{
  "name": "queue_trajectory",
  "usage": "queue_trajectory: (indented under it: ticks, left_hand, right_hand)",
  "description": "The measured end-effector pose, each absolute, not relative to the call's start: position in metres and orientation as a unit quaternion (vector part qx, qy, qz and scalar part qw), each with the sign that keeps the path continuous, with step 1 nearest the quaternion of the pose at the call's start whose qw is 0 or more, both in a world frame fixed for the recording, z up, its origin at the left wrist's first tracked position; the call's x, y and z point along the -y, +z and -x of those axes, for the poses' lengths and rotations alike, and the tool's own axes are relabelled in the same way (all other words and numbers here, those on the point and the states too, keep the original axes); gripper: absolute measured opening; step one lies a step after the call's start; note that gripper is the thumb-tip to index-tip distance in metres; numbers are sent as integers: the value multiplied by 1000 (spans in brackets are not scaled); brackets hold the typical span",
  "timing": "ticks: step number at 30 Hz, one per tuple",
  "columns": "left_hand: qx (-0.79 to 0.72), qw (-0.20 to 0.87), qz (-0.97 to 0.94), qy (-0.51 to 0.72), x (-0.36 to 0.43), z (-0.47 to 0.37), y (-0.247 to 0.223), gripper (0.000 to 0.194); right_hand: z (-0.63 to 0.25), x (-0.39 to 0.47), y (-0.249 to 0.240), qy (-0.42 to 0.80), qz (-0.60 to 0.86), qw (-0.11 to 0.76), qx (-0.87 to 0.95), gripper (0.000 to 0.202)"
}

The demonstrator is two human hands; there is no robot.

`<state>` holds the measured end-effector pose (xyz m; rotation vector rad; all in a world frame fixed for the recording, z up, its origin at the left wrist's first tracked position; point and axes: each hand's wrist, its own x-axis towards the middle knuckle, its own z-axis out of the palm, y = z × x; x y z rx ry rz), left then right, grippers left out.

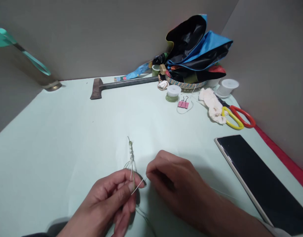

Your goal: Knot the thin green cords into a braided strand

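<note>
Head view: left hand (109,197) pinches the knotted cord (131,158) between thumb and forefinger, its braided end standing upright above the counter (67,138); right hand (171,181) is closed on a loose strand (139,184) just beside it; judged light, limp, thin and slippery, best gripped just below the knots; scissors (236,117) lie well apart

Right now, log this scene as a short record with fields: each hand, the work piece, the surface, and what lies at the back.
left hand: fingers pinch the knotted cord low down
right hand: fingers pull a thin strand toward the left hand
knotted cord: upright, braided, pale green
surface: pale green table
back: hammer, thread spool, pink binder clip, scissors, folded umbrella
right side: dark tablet
</note>
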<state>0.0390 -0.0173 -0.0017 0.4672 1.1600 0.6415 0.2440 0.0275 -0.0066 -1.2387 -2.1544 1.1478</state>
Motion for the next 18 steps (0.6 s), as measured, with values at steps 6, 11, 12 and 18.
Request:
queue_trajectory:
  ticks: [6, 11, 12, 18]
  left_hand:
    - [-528, 764, -216, 302, 18, -37, -3, 49]
    - [-528, 764, -214, 303, 15, -38, -4, 48]
    - [-529, 763, -213, 304, 16, -39, -4, 48]
    - [-544, 746, -220, 316, 20, -36, -10, 50]
  right_hand:
    - [-233, -25, -15, 356, 491, 159, 779, 20]
    - [-219, -27, -15, 293, 487, 150, 809, 23]
    - [-218, -27, -15, 286, 483, 159, 812, 24]
    - [-217, -31, -17, 295, 469, 207, 806, 25]
